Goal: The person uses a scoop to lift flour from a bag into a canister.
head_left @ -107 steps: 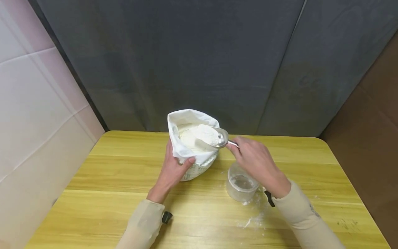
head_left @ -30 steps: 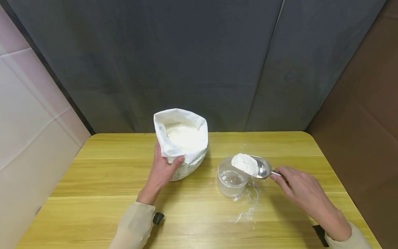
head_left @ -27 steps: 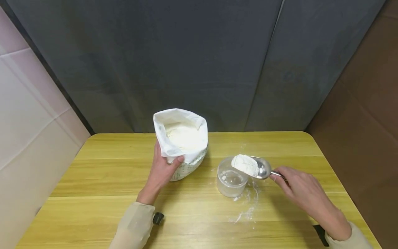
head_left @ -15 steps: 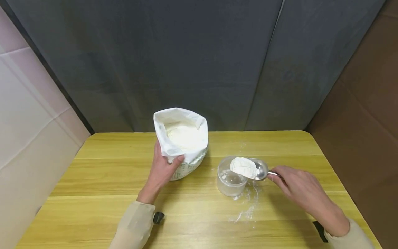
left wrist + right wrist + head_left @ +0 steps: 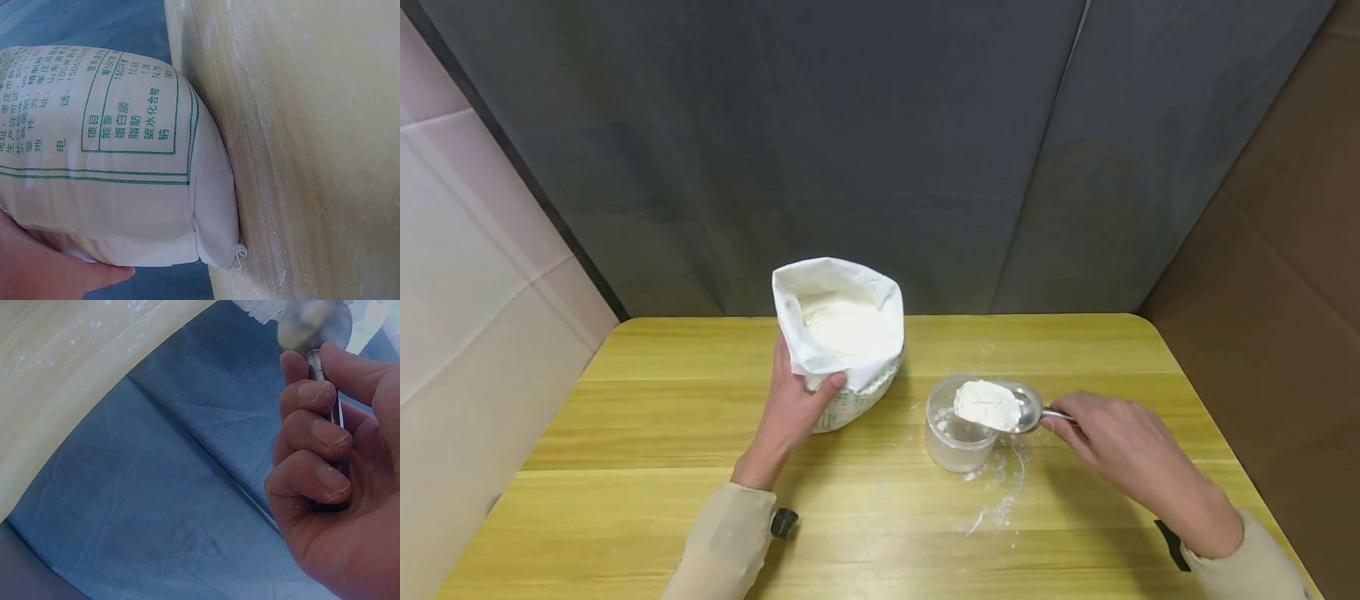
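My left hand grips the lower side of an open white woven bag, its thumb across the front below the folded rim. White powder that looks like flour fills much of the bag; green print covers its side in the left wrist view. A metal scoop, heaped with the powder, is held level in my right hand. The loaded end overlaps the right part of a clear round tub. A few white clumps lie inside the tub. In the right wrist view, my fingers curl round the scoop's handle.
Everything stands on a wooden table. Spilled powder streaks the surface in front of the tub. A dark cloth wall rises behind the far edge, with a pale panel at left and a brown one at right.
My right hand has carried the loaded scoop from the bag's mouth over to the tub. Within the last second it has shifted slightly left and down. My left hand stays on the bag.
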`<state>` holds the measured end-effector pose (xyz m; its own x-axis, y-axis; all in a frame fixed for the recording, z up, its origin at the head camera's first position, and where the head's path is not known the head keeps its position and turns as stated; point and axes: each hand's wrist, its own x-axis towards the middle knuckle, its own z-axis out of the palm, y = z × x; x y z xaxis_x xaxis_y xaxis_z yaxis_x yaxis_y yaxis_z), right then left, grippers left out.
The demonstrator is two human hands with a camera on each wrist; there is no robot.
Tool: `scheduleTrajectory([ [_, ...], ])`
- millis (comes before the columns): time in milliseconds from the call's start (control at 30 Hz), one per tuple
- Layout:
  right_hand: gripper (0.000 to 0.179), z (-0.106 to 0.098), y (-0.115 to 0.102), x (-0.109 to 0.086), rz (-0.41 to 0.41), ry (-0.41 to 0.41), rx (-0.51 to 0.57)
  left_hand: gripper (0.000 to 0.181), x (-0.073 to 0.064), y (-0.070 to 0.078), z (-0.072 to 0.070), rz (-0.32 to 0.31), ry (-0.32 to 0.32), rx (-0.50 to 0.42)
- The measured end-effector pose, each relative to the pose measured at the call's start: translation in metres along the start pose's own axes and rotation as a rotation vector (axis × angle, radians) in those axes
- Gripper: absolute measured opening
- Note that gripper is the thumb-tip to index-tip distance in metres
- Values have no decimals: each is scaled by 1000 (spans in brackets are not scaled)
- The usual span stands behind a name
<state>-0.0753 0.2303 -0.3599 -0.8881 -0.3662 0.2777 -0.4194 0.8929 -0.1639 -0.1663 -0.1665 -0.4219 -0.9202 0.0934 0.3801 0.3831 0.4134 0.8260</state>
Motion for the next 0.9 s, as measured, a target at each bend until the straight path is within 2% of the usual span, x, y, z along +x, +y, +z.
scheduleTrajectory([
  [400,19,-7,-5,9,-29,-33,-42,124,0,0,0,-7,3,1],
  [600,7,-10,-8,14,-59,-27,-58,124,0,-1,0,-17,-1,1],
  [900,7,-13,-10,17,-86,-26,-88,124,0,-2,1,2,1,-14],
])
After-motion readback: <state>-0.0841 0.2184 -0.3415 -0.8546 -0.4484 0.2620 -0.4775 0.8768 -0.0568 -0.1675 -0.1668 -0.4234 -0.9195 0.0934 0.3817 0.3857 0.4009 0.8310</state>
